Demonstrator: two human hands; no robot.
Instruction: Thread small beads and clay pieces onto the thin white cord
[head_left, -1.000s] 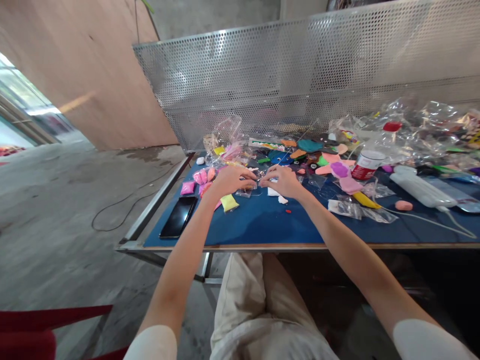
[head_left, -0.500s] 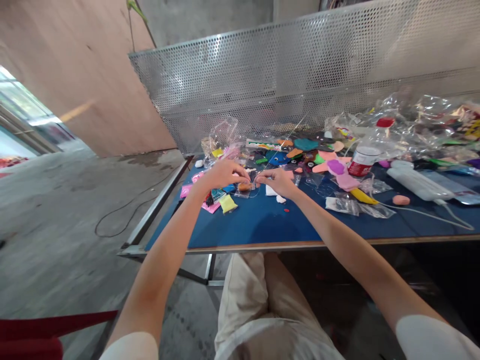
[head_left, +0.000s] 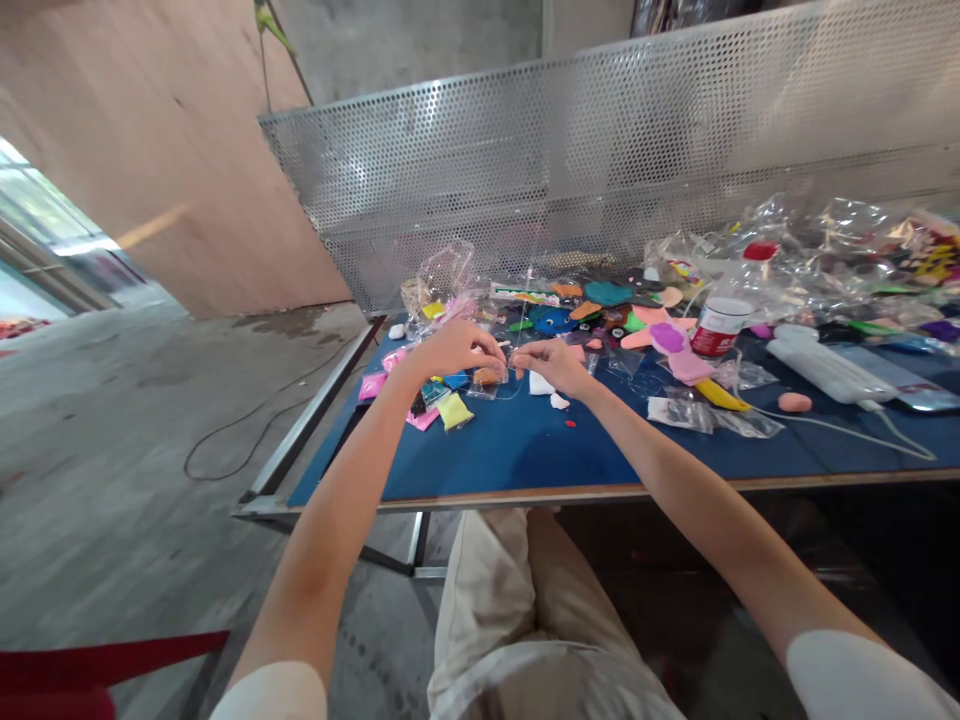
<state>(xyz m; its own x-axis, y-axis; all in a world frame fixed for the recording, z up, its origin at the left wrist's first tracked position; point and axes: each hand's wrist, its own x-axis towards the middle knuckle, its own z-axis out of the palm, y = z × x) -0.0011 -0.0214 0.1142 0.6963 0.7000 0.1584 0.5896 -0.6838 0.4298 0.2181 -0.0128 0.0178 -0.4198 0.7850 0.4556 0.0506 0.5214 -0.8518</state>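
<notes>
Left hand [head_left: 459, 350] and right hand [head_left: 553, 364] facing at frame centre, fingers curling narrow; cannot tell what they are holding. Orange packet [head_left: 489, 377] lying on bench [head_left: 480, 465] near left hand. Blue figure [head_left: 553, 321] showing eyes; remaining work unclear.

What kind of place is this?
Likely a workshop or unfinished utility space: bare concrete floor, a perforated metal panel behind the table, and a metal-framed blue table strewn with craft bits.
</notes>
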